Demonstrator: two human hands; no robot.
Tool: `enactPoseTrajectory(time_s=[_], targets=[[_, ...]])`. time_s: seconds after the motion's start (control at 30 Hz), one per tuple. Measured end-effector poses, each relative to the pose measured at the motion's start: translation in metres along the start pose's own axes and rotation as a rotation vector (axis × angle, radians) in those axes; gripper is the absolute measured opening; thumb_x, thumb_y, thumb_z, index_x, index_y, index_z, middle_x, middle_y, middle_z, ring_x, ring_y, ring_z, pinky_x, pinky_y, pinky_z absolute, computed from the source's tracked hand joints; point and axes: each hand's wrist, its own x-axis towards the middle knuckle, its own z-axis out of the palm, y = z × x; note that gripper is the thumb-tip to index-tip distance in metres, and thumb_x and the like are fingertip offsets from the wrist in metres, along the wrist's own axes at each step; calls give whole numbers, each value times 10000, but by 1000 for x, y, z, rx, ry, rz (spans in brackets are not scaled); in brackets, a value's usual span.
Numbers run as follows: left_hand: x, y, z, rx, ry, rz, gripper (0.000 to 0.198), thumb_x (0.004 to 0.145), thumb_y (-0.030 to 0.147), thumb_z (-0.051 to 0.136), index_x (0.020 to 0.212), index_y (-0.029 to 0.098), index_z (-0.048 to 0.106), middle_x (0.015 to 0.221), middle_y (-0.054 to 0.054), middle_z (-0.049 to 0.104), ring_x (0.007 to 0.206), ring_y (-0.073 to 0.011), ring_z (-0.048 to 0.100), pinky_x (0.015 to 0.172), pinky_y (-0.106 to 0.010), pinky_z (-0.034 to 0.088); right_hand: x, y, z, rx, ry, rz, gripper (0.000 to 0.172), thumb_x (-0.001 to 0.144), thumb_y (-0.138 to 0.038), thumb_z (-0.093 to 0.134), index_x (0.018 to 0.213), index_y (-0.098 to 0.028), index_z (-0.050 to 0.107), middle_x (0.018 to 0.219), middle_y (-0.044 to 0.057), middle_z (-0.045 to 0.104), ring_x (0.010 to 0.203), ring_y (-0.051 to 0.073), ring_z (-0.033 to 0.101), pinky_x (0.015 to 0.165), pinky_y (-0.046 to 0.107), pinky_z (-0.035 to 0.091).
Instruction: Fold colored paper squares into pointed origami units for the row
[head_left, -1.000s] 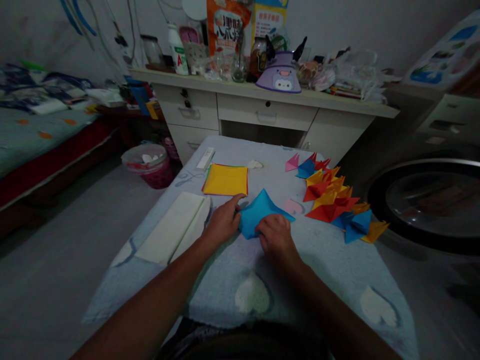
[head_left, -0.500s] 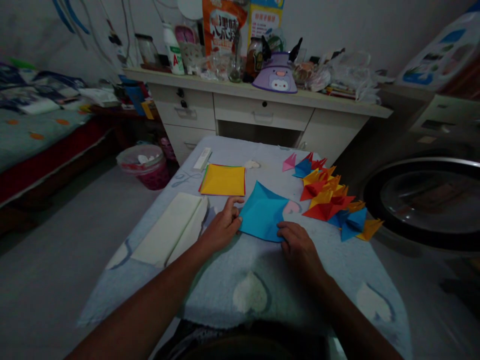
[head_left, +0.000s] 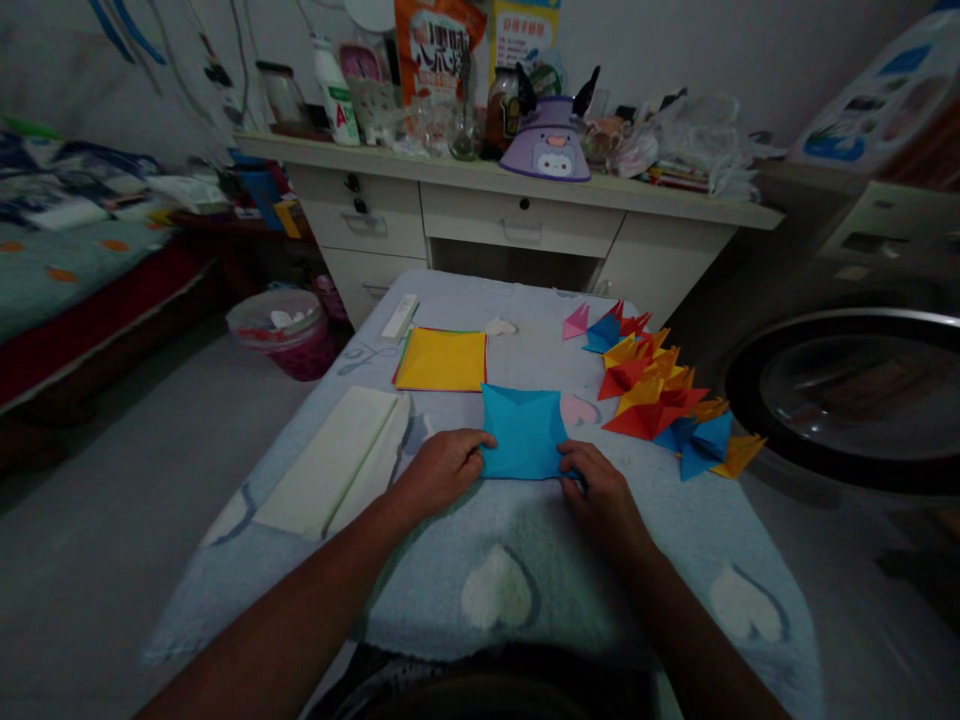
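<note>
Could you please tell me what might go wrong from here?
The blue paper lies on a soft cloth, so a crease pressed by the left hand and right hand may come out crooked.
The folded pieces sit close to the right hand; a sweep could scatter them.

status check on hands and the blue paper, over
Left hand holds blue paper, left edge. Right hand holds right corner. Folded pieces apart, to the right.

Left hand and right hand fingers hide the near corners of the blue paper.
</note>
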Motion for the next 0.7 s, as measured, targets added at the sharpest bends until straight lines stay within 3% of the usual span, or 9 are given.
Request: enactPoseTrajectory(time_s=[0.17, 0.3, 0.4, 0.5, 0.6, 0.7], targets=[[-3, -6, -3, 10, 38, 109, 405, 737, 42, 393, 1005, 190, 660, 991, -53, 622, 951, -184, 589, 875, -348, 482, -2, 5, 3, -28, 43, -10, 158, 780, -104, 498, 855, -210, 589, 1096, 113, 676, 1157, 269, 580, 961, 480, 459], [-6, -7, -2, 184, 116, 166, 555, 605, 3, 470, 1089, 222, 632, 1277, -88, 484, 1207, -261, 431, 1005, -460, 393, -1, 5, 2, -76, 29, 10, 119, 801, -125, 517, 834, -215, 588, 1093, 98, 691, 1169, 297, 559, 958, 521, 429], [-8, -5, -1, 276, 111, 215, 513, 649, 61, 555, 1127, 234, 616, 1435, -92, 378, 1328, -320, 296, 1062, -531, 294, 0, 4, 1, -98, 10, 32, 102, 808, -132, 529, 817, -216, 585, 1091, 88, 698, 1147, 302, 561, 948, 524, 421], [-7, -4, 1, 319, 105, 269, 373, 730, 135, 599, 1084, 245, 633, 1389, -69, 479, 1344, -321, 292, 1077, -539, 234, 0, 5, 1, -97, -2, 39, 99, 811, -139, 529, 820, -217, 589, 1102, 87, 697, 1135, 295, 561, 950, 515, 417], [-3, -4, 3, 319, 83, 327, 253, 799, 140, 579, 1015, 251, 650, 1201, -36, 631, 1263, -265, 421, 1076, -503, 216, -1, 6, 2, -99, -6, 41, 105, 810, -142, 526, 833, -216, 597, 1109, 89, 693, 1130, 292, 558, 952, 510, 411], [-1, -3, 3, 332, 72, 346, 187, 818, 136, 581, 957, 239, 654, 1054, -19, 683, 1144, -230, 518, 1052, -472, 232, -3, 5, 2, -110, 1, 31, 157, 806, -140, 525, 911, -212, 617, 1126, 91, 682, 1142, 283, 548, 972, 495, 396]])
